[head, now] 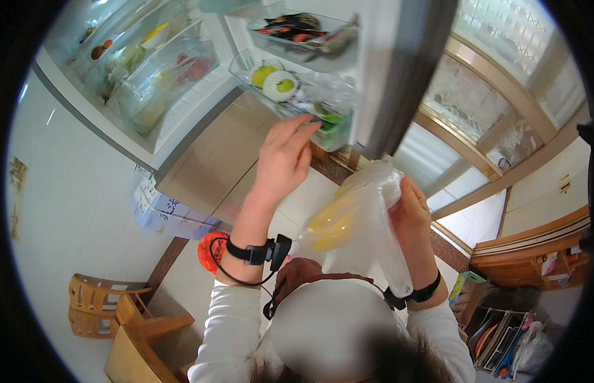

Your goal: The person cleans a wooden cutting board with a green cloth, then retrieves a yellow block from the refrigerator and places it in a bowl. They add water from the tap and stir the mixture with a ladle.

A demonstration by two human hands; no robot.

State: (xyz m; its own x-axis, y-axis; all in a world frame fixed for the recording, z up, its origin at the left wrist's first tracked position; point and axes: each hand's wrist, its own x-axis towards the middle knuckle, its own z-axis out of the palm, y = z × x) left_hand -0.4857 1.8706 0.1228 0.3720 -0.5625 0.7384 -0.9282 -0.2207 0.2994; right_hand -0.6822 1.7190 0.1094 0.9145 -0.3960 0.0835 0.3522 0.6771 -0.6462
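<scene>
My left hand [287,153] reaches to the lower bin of the refrigerator door [321,129], its fingers apart at the bin's front edge beside some green produce [329,119]; I see nothing held in it. Two round yellow-green fruits in white foam nets [280,86] lie in the same bin. My right hand [411,210] grips the gathered top of a clear plastic bag [381,191]. Yellow contents [333,222], whose kind I cannot tell, show through the bag, which hangs below the door's edge.
The refrigerator's shelves [182,43] hold bagged produce and a yellow-and-white bowl [155,36]. A higher door bin [306,45] holds dark and red items. Around are a blue-and-white carton [167,210], a red item [211,251] on the floor, a wooden chair [129,316], and a rack [500,335].
</scene>
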